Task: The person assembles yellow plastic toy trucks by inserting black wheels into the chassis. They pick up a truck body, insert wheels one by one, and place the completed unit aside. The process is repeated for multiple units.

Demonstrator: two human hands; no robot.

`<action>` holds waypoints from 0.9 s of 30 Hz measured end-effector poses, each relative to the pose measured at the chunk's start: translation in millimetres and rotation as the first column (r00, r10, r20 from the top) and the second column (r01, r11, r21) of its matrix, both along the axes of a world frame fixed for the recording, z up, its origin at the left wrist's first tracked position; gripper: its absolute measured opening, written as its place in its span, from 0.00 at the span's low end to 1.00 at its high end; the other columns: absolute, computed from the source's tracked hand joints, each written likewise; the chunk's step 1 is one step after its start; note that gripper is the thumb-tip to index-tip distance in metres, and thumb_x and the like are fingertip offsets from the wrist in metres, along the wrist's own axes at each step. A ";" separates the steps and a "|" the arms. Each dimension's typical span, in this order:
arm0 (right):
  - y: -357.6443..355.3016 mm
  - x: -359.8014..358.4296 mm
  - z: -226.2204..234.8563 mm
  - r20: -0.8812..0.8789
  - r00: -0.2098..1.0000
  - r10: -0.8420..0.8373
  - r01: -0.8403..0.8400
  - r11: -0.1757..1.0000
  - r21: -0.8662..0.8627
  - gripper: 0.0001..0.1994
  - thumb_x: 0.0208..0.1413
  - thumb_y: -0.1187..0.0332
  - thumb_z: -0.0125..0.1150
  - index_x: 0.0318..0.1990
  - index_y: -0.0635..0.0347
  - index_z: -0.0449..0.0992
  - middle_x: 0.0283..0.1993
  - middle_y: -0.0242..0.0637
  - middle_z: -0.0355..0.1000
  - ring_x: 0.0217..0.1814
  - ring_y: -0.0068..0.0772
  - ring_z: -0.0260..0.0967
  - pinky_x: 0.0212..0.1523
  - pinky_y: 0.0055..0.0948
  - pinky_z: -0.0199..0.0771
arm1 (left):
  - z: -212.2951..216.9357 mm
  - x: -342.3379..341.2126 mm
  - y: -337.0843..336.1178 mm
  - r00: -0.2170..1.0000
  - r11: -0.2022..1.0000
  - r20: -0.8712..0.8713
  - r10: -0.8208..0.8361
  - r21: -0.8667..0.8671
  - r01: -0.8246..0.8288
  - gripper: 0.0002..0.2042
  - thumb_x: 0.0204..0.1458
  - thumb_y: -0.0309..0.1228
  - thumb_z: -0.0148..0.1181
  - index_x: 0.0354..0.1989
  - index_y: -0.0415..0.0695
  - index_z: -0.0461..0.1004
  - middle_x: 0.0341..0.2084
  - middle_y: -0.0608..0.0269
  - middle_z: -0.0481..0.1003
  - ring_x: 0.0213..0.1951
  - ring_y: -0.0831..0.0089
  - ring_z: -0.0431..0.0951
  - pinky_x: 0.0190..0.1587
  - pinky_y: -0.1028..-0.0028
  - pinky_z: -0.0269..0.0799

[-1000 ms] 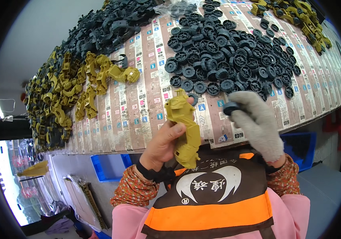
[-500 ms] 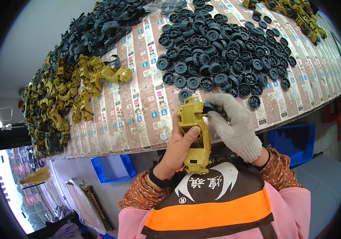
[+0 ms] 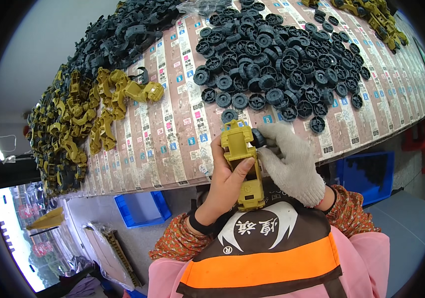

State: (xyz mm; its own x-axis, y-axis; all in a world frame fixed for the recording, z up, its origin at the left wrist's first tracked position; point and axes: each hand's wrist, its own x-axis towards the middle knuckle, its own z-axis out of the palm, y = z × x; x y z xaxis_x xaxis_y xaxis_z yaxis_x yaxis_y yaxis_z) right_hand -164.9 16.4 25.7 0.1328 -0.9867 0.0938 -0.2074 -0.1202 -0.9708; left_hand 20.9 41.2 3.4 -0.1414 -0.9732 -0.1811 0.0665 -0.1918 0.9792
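My bare left hand (image 3: 228, 180) is wrapped round a yellow plastic toy vehicle body (image 3: 238, 144), held upright in front of my apron with the thumb across its middle. My right hand (image 3: 292, 166), in a whitish knit glove, pinches a dark toy wheel (image 3: 258, 137) against the body's upper right side. Part of that wheel is hidden by the gloved fingers. Just beyond the top of the body, one loose wheel (image 3: 229, 115) lies on the table. Behind it spreads a large heap of dark wheels (image 3: 292, 64).
The table (image 3: 148, 164) has a printed, striped covering. Yellow vehicle bodies (image 3: 68, 129) are piled at the left, with dark curved parts (image 3: 123, 37) behind them. More yellow pieces (image 3: 378, 22) lie far right. Blue bins (image 3: 143, 208) stand below the table's front edge.
The yellow body has tilted, so its lower end looks shorter and sits higher. My gloved hand stays beside it, and the wheel's dark rim shows more plainly against the body's side.
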 end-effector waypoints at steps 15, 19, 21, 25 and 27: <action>13.2 -13.7 4.1 0.016 0.999 -0.047 0.046 0.998 0.050 0.13 0.58 0.81 0.55 0.50 0.65 0.78 0.41 0.53 0.81 0.42 0.51 0.83 0.45 0.40 0.81 | 5.1 -0.8 0.6 0.859 0.913 0.440 -0.260 -0.179 0.368 0.31 0.68 0.37 0.62 0.70 0.38 0.50 0.55 0.45 0.79 0.56 0.46 0.83 0.56 0.59 0.77; 12.9 -24.4 6.4 0.060 0.996 -0.068 0.063 0.995 0.072 0.12 0.58 0.80 0.56 0.48 0.66 0.78 0.39 0.48 0.81 0.38 0.43 0.82 0.42 0.37 0.80 | 6.7 -7.2 -8.4 0.817 0.902 0.470 -0.333 -0.093 0.421 0.33 0.67 0.36 0.63 0.70 0.38 0.50 0.56 0.46 0.78 0.57 0.52 0.82 0.57 0.60 0.77; 8.2 -40.1 24.1 0.082 0.996 -0.029 0.002 0.949 0.316 0.11 0.59 0.79 0.56 0.47 0.66 0.79 0.38 0.47 0.81 0.38 0.39 0.82 0.41 0.35 0.80 | 5.2 -12.8 -14.6 0.903 0.922 0.241 -0.355 -0.066 0.381 0.33 0.66 0.34 0.65 0.71 0.39 0.50 0.56 0.50 0.77 0.57 0.57 0.81 0.57 0.62 0.77; -3.5 -86.6 8.8 -0.329 0.917 -0.224 0.226 0.974 -0.033 0.08 0.62 0.75 0.60 0.46 0.64 0.80 0.38 0.46 0.80 0.37 0.42 0.81 0.40 0.37 0.79 | 7.6 -18.3 -17.6 0.979 0.980 -0.163 -0.122 0.136 0.144 0.33 0.63 0.25 0.65 0.73 0.49 0.54 0.56 0.60 0.74 0.55 0.69 0.79 0.56 0.67 0.79; -9.6 -110.8 -2.3 -0.530 0.761 -0.374 0.270 0.926 -0.265 0.07 0.62 0.73 0.63 0.45 0.63 0.79 0.37 0.48 0.79 0.38 0.49 0.80 0.41 0.40 0.79 | 5.7 -5.8 -26.5 0.971 0.948 -0.233 0.054 0.318 0.023 0.30 0.64 0.28 0.66 0.71 0.50 0.58 0.55 0.62 0.75 0.53 0.70 0.80 0.52 0.67 0.83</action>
State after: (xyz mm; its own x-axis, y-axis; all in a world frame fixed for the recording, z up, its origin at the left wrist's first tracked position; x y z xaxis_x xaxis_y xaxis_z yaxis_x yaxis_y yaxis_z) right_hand -275.7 6.8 23.4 -0.1097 -0.9575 0.2668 -0.7630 -0.0909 -0.6400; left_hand 15.0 14.7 9.1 -0.2030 -0.8733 -0.4428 0.2934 -0.4857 0.8234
